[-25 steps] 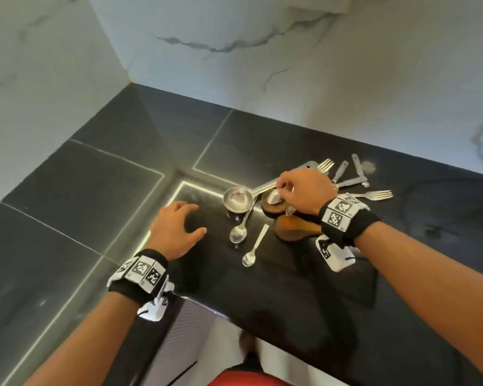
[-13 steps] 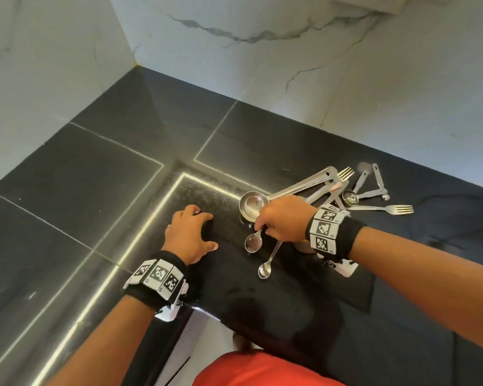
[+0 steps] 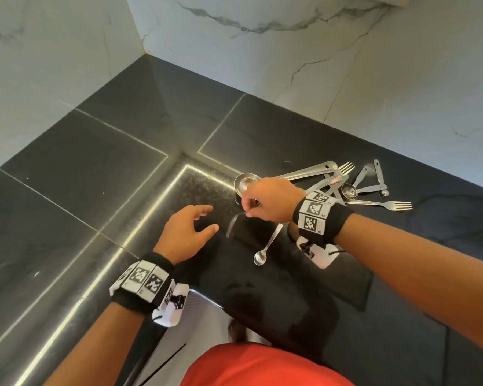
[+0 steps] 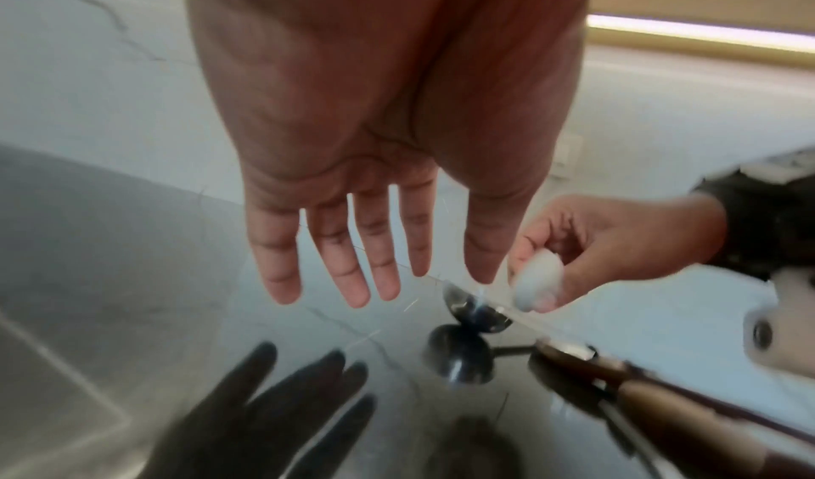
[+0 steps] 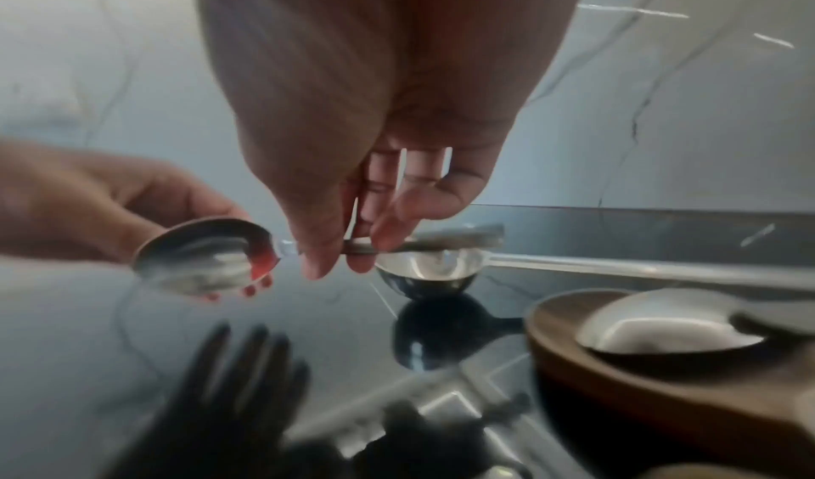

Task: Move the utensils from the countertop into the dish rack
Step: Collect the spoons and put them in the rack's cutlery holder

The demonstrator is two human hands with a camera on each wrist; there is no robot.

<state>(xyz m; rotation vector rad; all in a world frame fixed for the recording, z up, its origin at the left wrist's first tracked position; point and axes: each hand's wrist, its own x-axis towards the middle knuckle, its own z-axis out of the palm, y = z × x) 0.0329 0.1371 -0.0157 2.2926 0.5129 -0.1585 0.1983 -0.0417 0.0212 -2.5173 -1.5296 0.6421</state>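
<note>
My right hand (image 3: 247, 214) pinches the handle of a small steel spoon (image 3: 232, 224), lifted just above the black countertop (image 3: 95, 168). In the right wrist view the spoon (image 5: 207, 256) is blurred, its bowl pointing at my left hand (image 5: 88, 207). The left hand (image 3: 207, 220) hovers open beside it, its fingers (image 4: 352, 260) straight and holding nothing. A second small spoon (image 3: 265, 246) lies on the counter below my right wrist. Behind lie a steel measuring cup (image 3: 246, 182), two forks (image 3: 388, 205) and measuring spoons (image 3: 349, 190). No dish rack is in view.
A wooden spoon (image 5: 661, 392) with a steel spoon (image 5: 661, 329) resting in its bowl lies under my right wrist. Marble walls (image 3: 290, 51) close the counter at the back and left. The counter's front edge (image 3: 207, 298) runs just before my body.
My right hand has picked one of the two small spoons off the counter and carried it left. The left hand has lifted off the counter and spread open.
</note>
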